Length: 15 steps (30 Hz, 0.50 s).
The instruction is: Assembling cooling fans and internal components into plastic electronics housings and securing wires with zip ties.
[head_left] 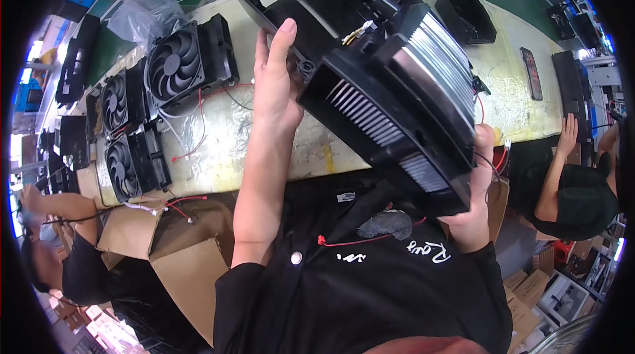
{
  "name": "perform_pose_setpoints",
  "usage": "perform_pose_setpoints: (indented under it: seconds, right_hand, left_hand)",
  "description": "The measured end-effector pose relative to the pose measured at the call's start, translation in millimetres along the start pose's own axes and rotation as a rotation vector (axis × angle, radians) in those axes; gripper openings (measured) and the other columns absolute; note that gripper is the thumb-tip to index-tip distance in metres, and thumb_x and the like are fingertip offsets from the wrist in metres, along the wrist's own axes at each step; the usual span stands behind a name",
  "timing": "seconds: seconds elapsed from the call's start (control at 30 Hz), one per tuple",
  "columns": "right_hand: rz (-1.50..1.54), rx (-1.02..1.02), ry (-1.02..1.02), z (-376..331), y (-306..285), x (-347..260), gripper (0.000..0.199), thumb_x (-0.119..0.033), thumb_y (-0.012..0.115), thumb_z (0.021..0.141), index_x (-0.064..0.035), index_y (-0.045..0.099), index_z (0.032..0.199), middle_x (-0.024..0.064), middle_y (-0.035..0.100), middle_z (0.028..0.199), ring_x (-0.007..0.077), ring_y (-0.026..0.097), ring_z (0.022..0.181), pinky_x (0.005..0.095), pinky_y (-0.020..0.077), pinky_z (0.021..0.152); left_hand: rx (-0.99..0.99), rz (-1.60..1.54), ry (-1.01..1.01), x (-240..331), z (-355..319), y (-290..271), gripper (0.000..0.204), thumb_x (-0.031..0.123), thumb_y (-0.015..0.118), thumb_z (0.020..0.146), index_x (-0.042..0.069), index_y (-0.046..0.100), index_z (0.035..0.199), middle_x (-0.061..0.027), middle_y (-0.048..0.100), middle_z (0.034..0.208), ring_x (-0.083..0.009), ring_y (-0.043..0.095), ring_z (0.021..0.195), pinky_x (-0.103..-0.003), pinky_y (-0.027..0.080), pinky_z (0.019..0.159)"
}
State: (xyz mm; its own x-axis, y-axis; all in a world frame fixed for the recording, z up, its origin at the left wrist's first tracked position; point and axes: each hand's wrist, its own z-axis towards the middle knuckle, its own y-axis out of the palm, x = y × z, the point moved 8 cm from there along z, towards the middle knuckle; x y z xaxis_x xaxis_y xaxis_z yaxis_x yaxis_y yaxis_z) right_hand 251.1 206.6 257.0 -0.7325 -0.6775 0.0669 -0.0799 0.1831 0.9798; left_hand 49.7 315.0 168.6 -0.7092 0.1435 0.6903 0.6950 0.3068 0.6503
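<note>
A large black plastic housing with silver metal fins is held tilted in the air above the table. Slotted openings show on its near side, and a white connector with yellow and black wires lies on top. A wide black tray-like section extends behind it; I cannot tell whether the two are joined. My left hand grips the housing's left side, thumb up and the other fingers partly hidden behind it. Closed around the lower right corner is my right hand, its fingers partly out of sight underneath.
Several black cooling fans with loose wires lie on the film-covered table at left, near a clear plastic bag. Far right are a black box-shaped part and a dark phone-like slab. An open carton stands below; co-workers sit on both sides.
</note>
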Motion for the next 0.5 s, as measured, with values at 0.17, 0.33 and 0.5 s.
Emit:
perform_pose_setpoints:
  seconds: [0.17,0.33,0.5]
  right_hand:
    - [-0.069,0.141,-0.075,18.8,-33.7,-19.5,0.060,-0.031,0.062,0.086,0.0043,0.052,0.134,0.0233,0.059,0.130,0.0377,0.060,0.117,0.0504,0.0466,0.103]
    - [-0.107,0.153,-0.192,30.1,-46.6,-41.4,0.060,-0.025,0.063,0.084,0.0056,0.050,0.134,0.0247,0.060,0.127,0.0365,0.064,0.111,0.0506,0.0510,0.099]
    - [-0.211,0.137,-0.315,38.2,-48.4,-49.8,0.064,-0.016,0.062,0.079,0.0061,0.045,0.136,0.0254,0.060,0.125,0.0359,0.066,0.107,0.0510,0.0537,0.096]
  left_hand:
    - [0.015,-0.007,0.096,4.8,-20.5,9.9,0.079,0.029,0.074,0.085,0.008,0.031,0.148,-0.0026,0.058,0.115,-0.0116,0.059,0.096,-0.025,0.047,0.078]
    - [0.050,0.002,0.143,0.1,-28.0,12.5,0.098,0.018,0.071,0.085,0.009,0.006,0.157,-0.0034,0.057,0.113,-0.0099,0.054,0.089,-0.022,0.042,0.076]
    - [0.063,-0.048,0.129,-2.5,-33.9,14.9,0.096,0.013,0.071,0.084,0.008,0.009,0.157,-0.0059,0.054,0.124,-0.0147,0.053,0.108,-0.029,0.039,0.097]
